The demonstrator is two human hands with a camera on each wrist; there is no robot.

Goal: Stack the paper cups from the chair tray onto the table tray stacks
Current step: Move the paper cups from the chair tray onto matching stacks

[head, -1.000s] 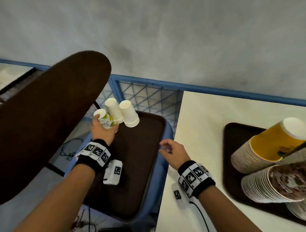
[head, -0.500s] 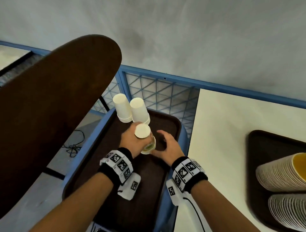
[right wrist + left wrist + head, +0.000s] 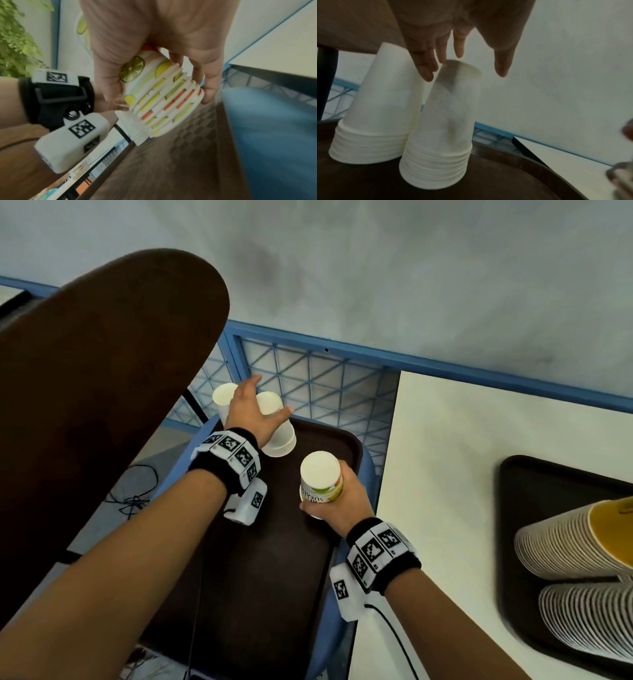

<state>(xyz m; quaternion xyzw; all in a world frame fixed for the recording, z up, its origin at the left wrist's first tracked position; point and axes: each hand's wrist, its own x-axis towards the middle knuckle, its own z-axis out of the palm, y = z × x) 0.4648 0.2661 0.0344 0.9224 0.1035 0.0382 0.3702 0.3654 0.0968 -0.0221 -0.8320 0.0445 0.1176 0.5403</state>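
Two upside-down stacks of white paper cups point(image 3: 279, 440) point(image 3: 382, 108) stand at the far end of the dark brown chair tray point(image 3: 274, 577). My left hand point(image 3: 257, 409) point(image 3: 462, 70) is spread over the top of the nearer stack point(image 3: 445, 128), fingers straight and around nothing; I cannot tell whether they touch it. My right hand point(image 3: 323, 491) point(image 3: 159, 93) grips a short upside-down stack of lemon-printed cups point(image 3: 320, 470) point(image 3: 163, 105) just above the tray's right side. Tall cup stacks point(image 3: 565, 542) lean on the table tray point(image 3: 513, 508) at the right.
A brown chair back point(image 3: 102, 388) looms at the left, close to my left arm. A blue rail with wire mesh point(image 3: 325, 378) runs behind the chair. The white table point(image 3: 445, 474) lies to the right of the blue seat edge point(image 3: 369, 470). Cables point(image 3: 137, 491) lie on the floor.
The lemon-printed stack has passed from my left hand to my right hand. My left hand let go and reached forward over the white stacks.
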